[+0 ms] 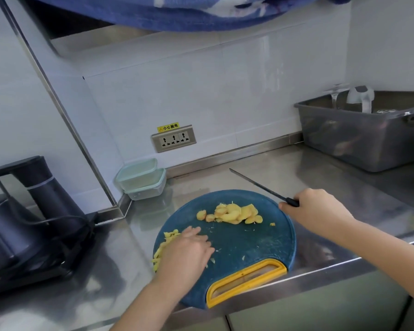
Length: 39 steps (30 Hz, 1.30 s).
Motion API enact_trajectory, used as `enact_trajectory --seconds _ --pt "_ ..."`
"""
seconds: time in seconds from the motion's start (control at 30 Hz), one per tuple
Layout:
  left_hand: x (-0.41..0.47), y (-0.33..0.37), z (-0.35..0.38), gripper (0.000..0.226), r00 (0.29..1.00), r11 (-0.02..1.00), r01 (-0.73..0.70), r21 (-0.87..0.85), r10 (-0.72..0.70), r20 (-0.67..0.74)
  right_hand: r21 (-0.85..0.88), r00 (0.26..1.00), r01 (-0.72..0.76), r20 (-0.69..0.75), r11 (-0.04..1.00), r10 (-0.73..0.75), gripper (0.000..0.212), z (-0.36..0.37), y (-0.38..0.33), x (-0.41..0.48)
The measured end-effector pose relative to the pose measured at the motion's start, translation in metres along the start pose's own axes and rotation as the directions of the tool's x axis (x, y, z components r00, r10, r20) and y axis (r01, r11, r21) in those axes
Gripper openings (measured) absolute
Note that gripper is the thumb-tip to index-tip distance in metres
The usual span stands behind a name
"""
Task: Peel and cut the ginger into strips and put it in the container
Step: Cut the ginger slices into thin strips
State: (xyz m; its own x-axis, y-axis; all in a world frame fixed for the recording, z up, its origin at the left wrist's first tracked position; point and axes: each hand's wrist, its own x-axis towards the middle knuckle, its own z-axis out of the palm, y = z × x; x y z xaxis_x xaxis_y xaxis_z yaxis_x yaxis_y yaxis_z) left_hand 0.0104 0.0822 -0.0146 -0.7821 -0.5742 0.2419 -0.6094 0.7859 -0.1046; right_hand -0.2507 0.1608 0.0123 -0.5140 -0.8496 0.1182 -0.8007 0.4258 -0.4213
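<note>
The slices [230,213] lie in a left-right row on the board [249,244], between the hands. The right hand [318,211] grips the knife [261,186], which points far-left (blade over the tabletop [320,168]). The left hand [189,252] rests flat on the strips [169,236], near-left. The container [141,179] sits far-left.

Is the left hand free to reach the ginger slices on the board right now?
Probably yes: the left hand rests flat on the cutting board, with only bare board between it and the ginger slices.

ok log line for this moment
left hand: on ginger strips | right hand: holds knife | ginger slices: piled on board | containers: stacked by wall
</note>
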Motion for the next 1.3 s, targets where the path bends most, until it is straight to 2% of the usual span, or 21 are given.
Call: enact_trajectory --seconds 0.07,0.1,0.2,0.3,0.47,0.6,0.67,0.87,1.0,1.07,1.13,1.23,1.3 --pt "-0.003 -0.012 0.0 0.065 0.988 0.986 0.151 -0.076 -0.148 0.048 -0.015 1.0 -0.011 -0.015 1.0 0.011 0.044 0.007 -0.002 0.007" --pt "-0.003 -0.015 0.001 0.066 0.98 0.974 0.197 -0.112 -0.194 0.033 -0.036 1.0 -0.012 -0.022 0.999 0.011 0.043 0.011 -0.003 0.01" --pt "0.006 -0.017 -0.009 0.027 0.95 0.93 0.288 -0.229 -0.307 -0.052 -0.125 0.999 0.004 -0.033 0.992 -0.008 0.039 0.022 -0.006 0.013" --pt "0.025 -0.028 -0.011 0.05 0.934 0.887 0.336 -0.318 -0.357 -0.008 -0.172 0.999 0.033 -0.02 0.984 -0.037 0.035 0.032 -0.009 0.014" --pt "0.054 -0.034 -0.009 0.037 0.955 0.858 0.293 -0.422 -0.282 0.09 -0.261 0.995 0.075 -0.046 0.963 -0.09 0.037 0.041 -0.01 0.018" --pt "0.074 -0.031 0.001 0.037 0.97 0.879 0.232 -0.417 -0.18 0.162 -0.382 0.984 0.103 -0.093 0.918 -0.149 0.038 0.046 -0.011 0.018" --pt "0.079 -0.031 0.006 0.034 0.974 0.887 0.218 -0.407 -0.168 0.155 -0.399 0.982 0.104 -0.105 0.911 -0.158 0.037 0.049 -0.01 0.018" --pt "0.084 -0.032 0.006 0.02 0.975 0.855 0.217 -0.471 -0.216 0.057 -0.405 0.976 0.095 -0.142 0.909 -0.166 0.036 0.055 -0.007 0.02" --pt "0.086 -0.039 0.001 0.018 0.903 0.755 0.326 -0.569 -0.426 -0.047 -0.41 0.976 0.093 -0.142 0.907 -0.164 0.036 0.058 -0.007 0.023" --pt "0.086 -0.045 -0.002 0.014 0.867 0.725 0.377 -0.577 -0.495 -0.055 -0.418 0.975 0.093 -0.143 0.903 -0.167 0.035 0.058 -0.007 0.025" --pt "0.082 -0.05 -0.006 0.011 0.879 0.702 0.419 -0.577 -0.472 0.064 -0.415 0.975 0.095 -0.147 0.905 -0.169 0.035 0.059 -0.006 0.026" --pt "0.072 -0.045 -0.012 0.009 0.889 0.675 0.451 -0.584 -0.282 0.361 -0.396 0.973 0.1 -0.152 0.913 -0.173 0.036 0.06 -0.007 0.026" --pt "0.065 -0.042 -0.011 0.009 0.879 0.723 0.444 -0.529 -0.235 0.416 -0.394 0.972 0.096 -0.161 0.914 -0.171 0.035 0.061 -0.006 0.026"
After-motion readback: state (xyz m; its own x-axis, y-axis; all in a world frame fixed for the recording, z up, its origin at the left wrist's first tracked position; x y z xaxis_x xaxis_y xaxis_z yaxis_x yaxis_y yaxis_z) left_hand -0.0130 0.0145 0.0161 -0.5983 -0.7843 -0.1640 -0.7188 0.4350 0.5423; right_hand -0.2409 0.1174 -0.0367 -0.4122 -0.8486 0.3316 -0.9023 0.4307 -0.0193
